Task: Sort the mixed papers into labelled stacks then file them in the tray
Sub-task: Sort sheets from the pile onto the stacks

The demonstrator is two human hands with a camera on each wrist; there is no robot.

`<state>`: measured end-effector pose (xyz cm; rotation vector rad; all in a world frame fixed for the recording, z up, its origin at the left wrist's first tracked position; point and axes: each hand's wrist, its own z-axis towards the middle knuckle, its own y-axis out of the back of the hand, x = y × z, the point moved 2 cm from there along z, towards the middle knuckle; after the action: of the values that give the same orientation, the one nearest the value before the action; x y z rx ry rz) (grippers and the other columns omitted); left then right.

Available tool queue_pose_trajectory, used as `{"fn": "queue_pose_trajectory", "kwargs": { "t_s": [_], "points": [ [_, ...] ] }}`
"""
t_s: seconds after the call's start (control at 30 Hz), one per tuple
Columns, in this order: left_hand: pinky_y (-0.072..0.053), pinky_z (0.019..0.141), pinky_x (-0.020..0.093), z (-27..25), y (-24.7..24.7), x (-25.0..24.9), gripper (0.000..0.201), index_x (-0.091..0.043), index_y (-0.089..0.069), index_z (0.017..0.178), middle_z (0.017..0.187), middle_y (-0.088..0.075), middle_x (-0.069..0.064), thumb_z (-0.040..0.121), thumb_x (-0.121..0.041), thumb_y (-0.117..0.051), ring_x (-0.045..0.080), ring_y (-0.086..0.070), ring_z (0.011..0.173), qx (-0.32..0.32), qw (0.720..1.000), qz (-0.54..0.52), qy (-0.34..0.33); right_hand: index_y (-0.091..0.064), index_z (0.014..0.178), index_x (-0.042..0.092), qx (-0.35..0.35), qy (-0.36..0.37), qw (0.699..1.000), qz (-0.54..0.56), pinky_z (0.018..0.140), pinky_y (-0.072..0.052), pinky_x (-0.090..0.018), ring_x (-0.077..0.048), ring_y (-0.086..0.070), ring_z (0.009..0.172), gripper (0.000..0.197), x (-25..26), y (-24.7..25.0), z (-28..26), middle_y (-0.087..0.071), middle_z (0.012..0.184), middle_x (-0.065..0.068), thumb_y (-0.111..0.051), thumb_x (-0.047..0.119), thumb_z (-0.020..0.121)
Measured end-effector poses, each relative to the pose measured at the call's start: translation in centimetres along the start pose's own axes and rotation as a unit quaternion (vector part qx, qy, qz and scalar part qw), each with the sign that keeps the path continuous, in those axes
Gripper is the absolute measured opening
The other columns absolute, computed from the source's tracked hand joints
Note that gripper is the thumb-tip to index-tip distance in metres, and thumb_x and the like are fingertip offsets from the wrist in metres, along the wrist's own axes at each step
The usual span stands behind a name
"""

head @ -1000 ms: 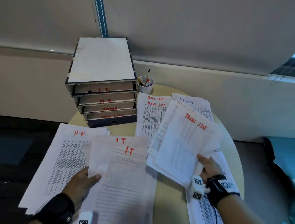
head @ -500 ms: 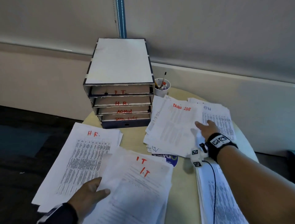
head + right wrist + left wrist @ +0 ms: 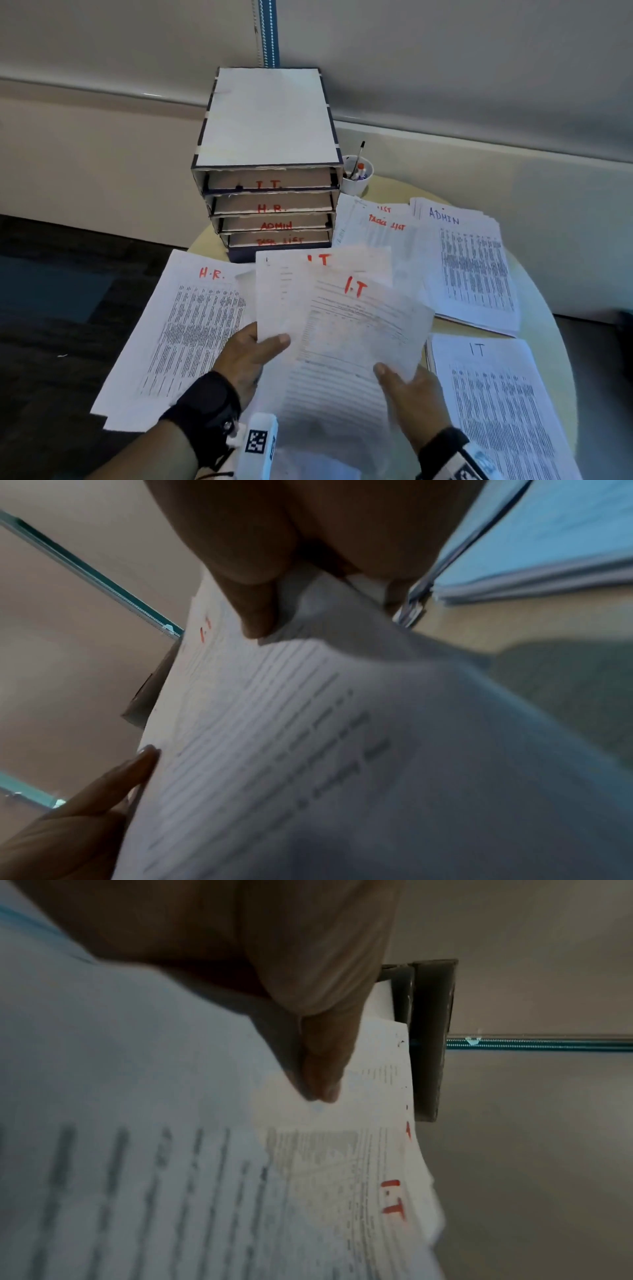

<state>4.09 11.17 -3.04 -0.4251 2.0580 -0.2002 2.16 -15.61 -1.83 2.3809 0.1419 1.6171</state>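
Observation:
Both hands hold a sheaf of I.T papers (image 3: 346, 329) lifted above the round table (image 3: 534, 294). My left hand (image 3: 253, 349) pinches its left edge, thumb on top; in the left wrist view the thumb (image 3: 318, 1069) presses the I.T papers (image 3: 308, 1177). My right hand (image 3: 407, 387) grips the lower right edge, and its thumb (image 3: 253, 610) lies on the printed I.T papers (image 3: 308, 723). The four-shelf tray (image 3: 267, 147), marked I.T, H.R, ADMIN and TASK LIST, stands behind. Stacks lie around: H.R (image 3: 185, 329), TASK LIST (image 3: 376, 233), ADMIN (image 3: 472, 267), IT (image 3: 496, 404).
A white cup with pens (image 3: 356, 178) stands right of the tray. The wall ledge runs close behind the table. Dark floor lies to the left, where the H.R stack overhangs the table edge.
My right hand has left the TASK LIST stack at the back and come to the I.T papers. Both hands have lifted those papers off the table.

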Motion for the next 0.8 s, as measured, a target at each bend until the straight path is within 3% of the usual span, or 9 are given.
{"fn": "queue_pose_trajectory", "kwargs": {
  "t_s": [0.07,0.17,0.3,0.37,0.43,0.57,0.67,0.73,0.8],
  "points": [
    [-0.040,0.061,0.029,-0.2,0.1,0.3,0.045,0.007,-0.053,0.081,0.078,-0.057,0.013,0.077,-0.025,-0.083,0.024,-0.048,0.067,-0.015,1.000,0.026,-0.002,-0.072,0.077,0.015,-0.035,-0.011,0.999,0.002,0.061,-0.051,-0.024,-0.012,-0.069,0.071,0.012,0.1,1.5,-0.2,-0.073,0.064,0.014,-0.071,0.011,0.088],
    [-0.035,0.047,0.021,-0.9,-0.8,0.5,0.036,-0.011,-0.053,0.057,0.055,-0.044,0.001,0.089,-0.007,-0.069,0.014,-0.038,0.051,-0.008,0.993,0.119,-0.013,-0.073,0.085,0.011,-0.030,-0.023,0.999,-0.005,0.053,-0.051,-0.017,-0.015,-0.071,0.070,0.005,-0.1,3.3,-0.6,-0.075,0.070,0.008,-0.071,0.012,0.089],
    [-0.041,0.050,0.021,-1.8,-2.0,0.9,0.016,-0.001,-0.068,0.065,0.056,-0.053,0.003,0.077,-0.002,-0.079,0.011,-0.045,0.052,0.005,0.974,0.218,-0.055,-0.074,0.090,0.015,-0.033,-0.025,0.999,-0.001,0.060,-0.055,-0.019,-0.012,-0.073,0.074,0.004,-0.6,3.8,-1.8,-0.077,0.079,0.006,-0.071,0.013,0.088],
    [-0.036,0.052,0.021,-1.7,-1.9,1.2,0.035,-0.012,-0.057,0.051,0.052,-0.047,0.001,0.076,-0.013,-0.082,0.012,-0.041,0.051,0.008,0.963,0.262,-0.064,-0.076,0.085,0.013,-0.061,-0.024,0.998,0.019,0.063,-0.057,-0.022,-0.015,-0.073,0.073,0.007,-1.2,4.2,-2.1,-0.077,0.077,0.000,-0.070,0.009,0.088],
    [-0.037,0.056,0.024,-1.9,-2.1,1.3,0.043,-0.009,-0.051,0.051,0.054,-0.046,0.000,0.084,-0.021,-0.077,0.014,-0.042,0.054,0.008,0.953,0.296,-0.063,-0.075,0.081,0.005,-0.092,-0.054,0.992,0.071,0.065,-0.056,-0.032,-0.025,-0.067,0.068,0.008,-2.4,5.1,-2.2,-0.074,0.074,-0.010,-0.071,0.003,0.087],
    [-0.047,0.057,0.020,-2.0,-2.7,1.0,0.017,-0.013,-0.075,0.071,0.070,-0.069,-0.008,0.087,-0.015,-0.072,0.008,-0.057,0.060,-0.010,0.954,0.293,-0.070,-0.074,0.076,0.001,-0.165,-0.070,0.978,0.107,0.070,-0.051,-0.034,-0.022,-0.063,0.069,0.007,-5.0,8.4,-2.8,-0.073,0.076,-0.013,-0.075,0.000,0.082],
    [-0.045,0.061,0.011,-1.7,-2.4,0.4,0.012,-0.011,-0.069,0.077,0.084,-0.070,-0.003,0.082,-0.002,-0.074,0.001,-0.060,0.065,-0.023,0.939,0.323,-0.116,-0.074,0.086,0.005,-0.236,-0.107,0.966,0.026,0.076,-0.054,-0.042,-0.025,-0.068,0.074,0.021,-8.2,14.4,-2.7,-0.075,0.079,-0.012,-0.083,0.022,0.078],
    [-0.041,0.073,0.006,-1.4,-1.6,0.0,0.015,-0.013,-0.068,0.083,0.095,-0.070,-0.004,0.081,0.002,-0.073,-0.010,-0.060,0.083,-0.013,0.929,0.348,-0.128,-0.072,0.103,0.015,-0.223,-0.155,0.962,-0.012,0.085,-0.057,-0.050,-0.028,-0.073,0.084,0.054,-13.4,19.5,-1.8,-0.077,0.089,-0.005,-0.087,0.052,0.066],
    [-0.040,0.084,0.007,-1.3,-1.0,-0.4,0.023,-0.017,-0.069,0.088,0.103,-0.069,-0.011,0.082,0.005,-0.071,-0.017,-0.057,0.093,0.006,0.929,0.348,-0.123,-0.070,0.111,0.022,-0.187,-0.183,0.965,-0.034,0.087,-0.056,-0.057,-0.031,-0.074,0.091,0.070,-20.0,24.2,-0.4,-0.077,0.100,-0.006,-0.089,0.059,0.055]
  ]
}}
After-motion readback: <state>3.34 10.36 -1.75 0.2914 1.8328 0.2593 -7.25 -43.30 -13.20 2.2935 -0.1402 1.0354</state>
